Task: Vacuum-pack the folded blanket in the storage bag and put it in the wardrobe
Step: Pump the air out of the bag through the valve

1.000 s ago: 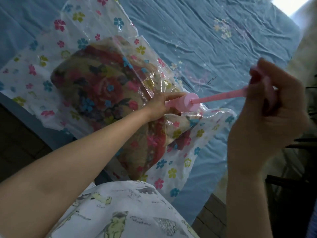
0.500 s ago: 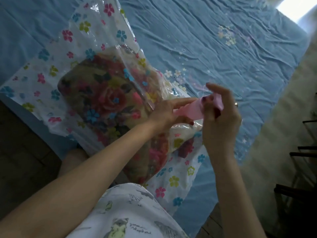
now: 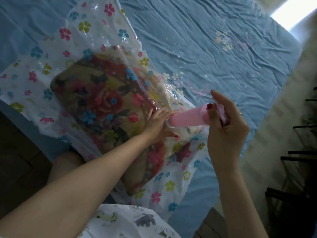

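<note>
The folded blanket [image 3: 103, 107] lies sealed inside the flower-printed storage bag [image 3: 82, 31] on the blue bedsheet [image 3: 214, 40]. The pink hand pump [image 3: 187, 118] is seated on the bag's valve, nozzle down on the plastic. Its base is steadied by the left hand [image 3: 157, 125], fingers spread flat around the valve — probably so the seal is kept tight. The pump's handle is gripped by the right hand [image 3: 226, 124], fingers curled around it — evidently for stroking air out

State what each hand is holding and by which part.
The right hand grips the pink pump by its handle end. The left hand holds nothing; it presses flat on the storage bag at the pump's base.
</note>
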